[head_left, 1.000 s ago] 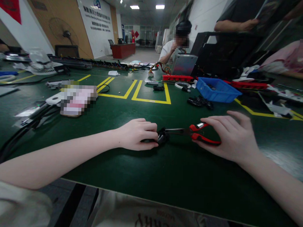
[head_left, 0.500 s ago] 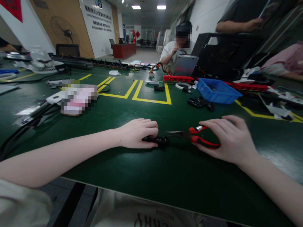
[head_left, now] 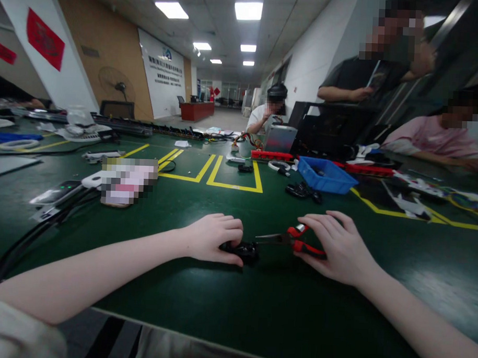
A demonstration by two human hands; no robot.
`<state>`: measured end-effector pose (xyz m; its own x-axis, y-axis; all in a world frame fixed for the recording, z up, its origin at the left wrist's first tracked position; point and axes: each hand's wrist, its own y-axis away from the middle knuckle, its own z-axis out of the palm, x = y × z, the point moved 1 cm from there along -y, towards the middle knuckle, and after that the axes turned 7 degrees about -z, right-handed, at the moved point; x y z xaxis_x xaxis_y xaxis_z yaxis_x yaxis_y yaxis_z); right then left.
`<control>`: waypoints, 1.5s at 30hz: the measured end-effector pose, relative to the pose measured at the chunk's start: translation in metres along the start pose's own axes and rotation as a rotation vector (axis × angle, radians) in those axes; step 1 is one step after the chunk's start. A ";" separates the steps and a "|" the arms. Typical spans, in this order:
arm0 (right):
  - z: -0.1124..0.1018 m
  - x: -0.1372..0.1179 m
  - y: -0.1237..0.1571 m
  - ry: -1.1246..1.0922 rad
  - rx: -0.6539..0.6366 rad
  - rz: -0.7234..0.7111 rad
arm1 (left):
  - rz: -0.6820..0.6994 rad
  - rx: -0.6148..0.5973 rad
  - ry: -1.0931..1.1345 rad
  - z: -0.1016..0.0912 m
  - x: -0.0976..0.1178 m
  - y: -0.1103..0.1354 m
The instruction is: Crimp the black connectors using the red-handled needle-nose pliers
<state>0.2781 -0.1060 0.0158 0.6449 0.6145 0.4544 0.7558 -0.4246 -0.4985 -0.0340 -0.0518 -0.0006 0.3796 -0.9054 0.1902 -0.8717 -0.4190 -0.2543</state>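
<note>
My left hand [head_left: 214, 238] rests on the green table [head_left: 234, 304] with its fingers curled round a small black part [head_left: 244, 249], pinning it to the surface. My right hand [head_left: 336, 247] grips the red handles of needle-nose pliers [head_left: 289, 239]. The pliers' thin jaws point left and end just above the black part, close to my left fingertips.
A blue bin [head_left: 325, 176] and a clump of black parts [head_left: 302, 190] lie behind my right hand. Yellow tape lines [head_left: 233, 186] mark the middle. Cables and devices [head_left: 58, 192] sit at the left. Three other people [head_left: 432, 137] are at the far side and right.
The black part has come off the pliers' tip and lies flat under my left fingers. The camera has tilted up, so both hands sit lower in view.
</note>
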 end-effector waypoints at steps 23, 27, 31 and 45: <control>-0.002 -0.006 0.001 -0.067 -0.052 0.032 | 0.029 0.010 0.042 0.002 0.001 0.000; -0.002 -0.007 0.002 -0.130 -0.062 0.049 | 0.039 0.001 0.087 0.002 0.000 0.000; -0.003 -0.009 0.002 -0.166 -0.072 0.051 | 0.032 -0.002 0.082 0.001 0.002 0.001; -0.007 -0.010 -0.001 -0.220 -0.099 0.082 | -0.006 -0.002 0.164 0.001 -0.001 0.000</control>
<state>0.2715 -0.1166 0.0164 0.6728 0.7004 0.2384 0.7162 -0.5356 -0.4475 -0.0341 -0.0514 -0.0021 0.3290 -0.8793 0.3444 -0.8704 -0.4238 -0.2507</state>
